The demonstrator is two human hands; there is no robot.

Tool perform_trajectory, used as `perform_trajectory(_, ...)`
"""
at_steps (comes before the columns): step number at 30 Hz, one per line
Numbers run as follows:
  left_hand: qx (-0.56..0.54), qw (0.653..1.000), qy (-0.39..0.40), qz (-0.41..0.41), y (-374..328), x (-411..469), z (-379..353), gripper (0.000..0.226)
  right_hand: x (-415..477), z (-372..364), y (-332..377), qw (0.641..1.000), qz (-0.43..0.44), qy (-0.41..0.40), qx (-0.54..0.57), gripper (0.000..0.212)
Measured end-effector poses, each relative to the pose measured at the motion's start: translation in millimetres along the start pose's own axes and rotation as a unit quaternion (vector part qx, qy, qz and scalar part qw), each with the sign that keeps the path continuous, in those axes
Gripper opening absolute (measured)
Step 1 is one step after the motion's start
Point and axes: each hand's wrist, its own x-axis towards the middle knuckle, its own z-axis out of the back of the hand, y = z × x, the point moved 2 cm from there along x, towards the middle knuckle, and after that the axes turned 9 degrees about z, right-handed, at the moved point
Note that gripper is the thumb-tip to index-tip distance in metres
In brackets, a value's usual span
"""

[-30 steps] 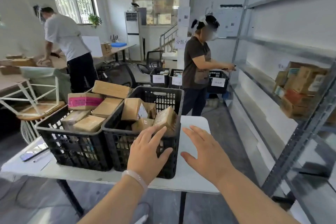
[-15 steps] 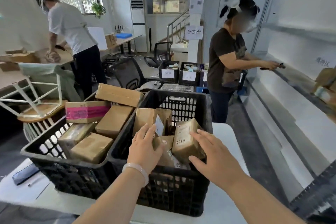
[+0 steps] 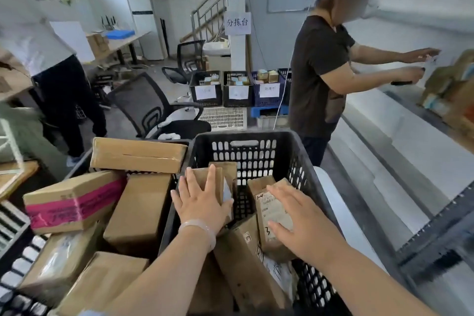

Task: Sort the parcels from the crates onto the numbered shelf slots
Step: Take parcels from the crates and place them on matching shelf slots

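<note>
Two black plastic crates stand side by side in front of me. The right crate [image 3: 246, 137] holds several small brown parcels. My left hand [image 3: 202, 204] lies with straight fingers on an upright brown parcel [image 3: 220, 179] in it. My right hand [image 3: 305, 224] is spread over a small labelled parcel [image 3: 270, 209], thumb on its label. The left crate [image 3: 15, 261] is piled with bigger boxes, one with pink tape [image 3: 74, 202]. The metal shelf [image 3: 410, 141] runs along the right, with several parcels [image 3: 451, 90] on it.
A person in a dark shirt [image 3: 318, 79] stands just beyond the right crate, reaching to the shelf. Another person in white [image 3: 51, 64] works at the far left. An office chair [image 3: 148, 108] and several labelled floor crates [image 3: 236, 88] sit behind.
I have come closer to the crates. Both hands have gone from hovering over the crate's front edge down into the right crate, onto parcels.
</note>
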Motion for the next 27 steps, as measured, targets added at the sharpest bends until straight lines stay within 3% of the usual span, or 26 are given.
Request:
perform_trajectory(6,-0.064,0.996,-0.021,-0.063,-5.4,15.5,16.1,0.081,19.6,-5.3,-8.6,1.000,0.008,0.013,-0.005,0.064)
perform_trajectory(11,-0.143,0.971,0.028,-0.189,-14.3,25.6,67.1,0.082,33.5,9.7,-18.8,1.000,0.010,0.009,0.005,0.068)
perform_trajectory(15,-0.180,0.938,0.083,-0.286,-28.5,23.5,118.6,0.079,50.9,32.0,-22.5,0.997,0.004,-0.014,0.071,0.081)
perform_trajectory(20,-0.211,0.912,0.139,-0.323,-46.4,15.0,154.6,0.075,62.5,49.9,-24.9,0.975,-0.033,0.007,0.221,0.089)
perform_trajectory(23,-0.222,0.906,0.160,-0.325,-53.2,11.1,162.0,0.074,58.2,49.7,-24.5,0.943,-0.036,0.051,0.326,0.076)
perform_trajectory(27,-0.212,0.904,0.186,-0.321,-59.8,7.1,162.3,0.071,48.8,43.5,-24.6,0.931,-0.053,0.054,0.358,0.050)
